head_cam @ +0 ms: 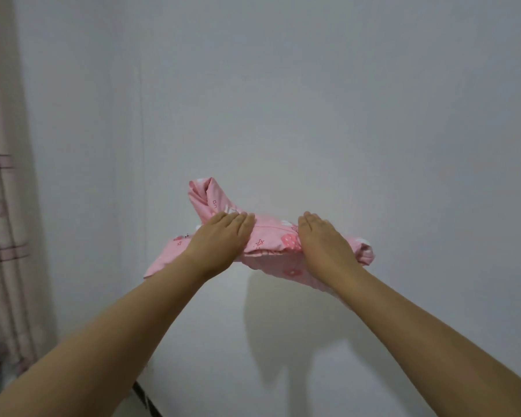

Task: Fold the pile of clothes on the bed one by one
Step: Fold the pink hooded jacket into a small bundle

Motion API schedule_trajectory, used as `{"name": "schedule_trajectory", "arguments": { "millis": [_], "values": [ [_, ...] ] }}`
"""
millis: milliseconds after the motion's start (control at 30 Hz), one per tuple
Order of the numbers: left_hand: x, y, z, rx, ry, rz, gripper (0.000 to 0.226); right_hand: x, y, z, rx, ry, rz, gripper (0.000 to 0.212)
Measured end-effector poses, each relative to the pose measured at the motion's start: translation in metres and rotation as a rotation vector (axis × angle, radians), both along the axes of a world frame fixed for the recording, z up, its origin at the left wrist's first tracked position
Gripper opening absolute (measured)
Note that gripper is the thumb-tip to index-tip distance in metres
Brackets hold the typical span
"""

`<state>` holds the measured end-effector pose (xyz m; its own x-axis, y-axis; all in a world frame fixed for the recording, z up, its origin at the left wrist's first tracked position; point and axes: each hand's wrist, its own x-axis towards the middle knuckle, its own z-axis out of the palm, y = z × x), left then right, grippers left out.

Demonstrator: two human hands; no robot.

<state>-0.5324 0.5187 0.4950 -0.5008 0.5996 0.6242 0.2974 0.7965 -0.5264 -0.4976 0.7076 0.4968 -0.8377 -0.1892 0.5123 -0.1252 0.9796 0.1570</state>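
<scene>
A pink garment (pixel 272 238) printed with small stars and dotted shapes is held up in the air in front of a wall. My left hand (pixel 218 239) holds its left part and my right hand (pixel 324 240) its right part. The fingers of both hands lie flat on top of the cloth and the thumbs are hidden beneath it. One bunched end sticks up above my left hand, and loose cloth hangs below both wrists. The bed and the pile of clothes are out of view.
A plain white wall (pixel 283 85) fills most of the view and carries the garment's shadow. A pale curtain (pixel 0 206) with pink stripes hangs at the left edge. A dark strip (pixel 146 400) shows at the bottom left.
</scene>
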Motion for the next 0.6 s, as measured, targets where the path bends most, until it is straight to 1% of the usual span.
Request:
{"name": "schedule_trajectory", "arguments": {
  "millis": [67, 200, 233, 267, 333, 367, 433, 467, 533, 600],
  "values": [
    [-0.035, -0.013, 0.008, 0.042, -0.034, 0.01, 0.06, -0.049, -0.01, 0.011, 0.011, 0.009, 0.059, 0.078],
    [-0.093, -0.035, 0.023, 0.006, 0.065, 0.086, 0.064, -0.131, -0.035, 0.025, 0.009, 0.024, 0.185, 0.078],
    [-0.105, -0.041, 0.025, -0.001, 0.089, 0.131, 0.063, -0.151, -0.043, 0.026, 0.011, 0.032, 0.216, 0.076],
    [-0.118, -0.048, 0.026, 0.014, 0.074, 0.175, 0.062, -0.171, -0.051, 0.027, 0.011, 0.046, 0.252, 0.073],
    [-0.149, -0.066, 0.016, 0.077, 0.075, 0.28, 0.06, -0.213, -0.07, 0.022, 0.018, 0.074, 0.359, 0.063],
    [-0.155, -0.072, 0.014, 0.074, 0.07, 0.312, 0.06, -0.225, -0.077, 0.02, 0.024, 0.075, 0.381, 0.062],
    [-0.169, -0.089, 0.003, 0.078, 0.015, 0.341, 0.06, -0.248, -0.093, 0.012, 0.032, 0.027, 0.436, 0.068],
    [-0.176, -0.096, -0.001, 0.095, -0.053, 0.408, 0.059, -0.264, -0.102, 0.008, 0.035, 0.016, 0.481, 0.071],
    [-0.192, -0.117, -0.01, 0.064, -0.059, 0.504, 0.055, -0.292, -0.124, -0.001, 0.028, -0.005, 0.569, 0.074],
    [-0.199, -0.136, -0.017, 0.095, -0.1, 0.596, 0.057, -0.314, -0.153, -0.011, 0.024, -0.022, 0.661, 0.072]
  ]
}}
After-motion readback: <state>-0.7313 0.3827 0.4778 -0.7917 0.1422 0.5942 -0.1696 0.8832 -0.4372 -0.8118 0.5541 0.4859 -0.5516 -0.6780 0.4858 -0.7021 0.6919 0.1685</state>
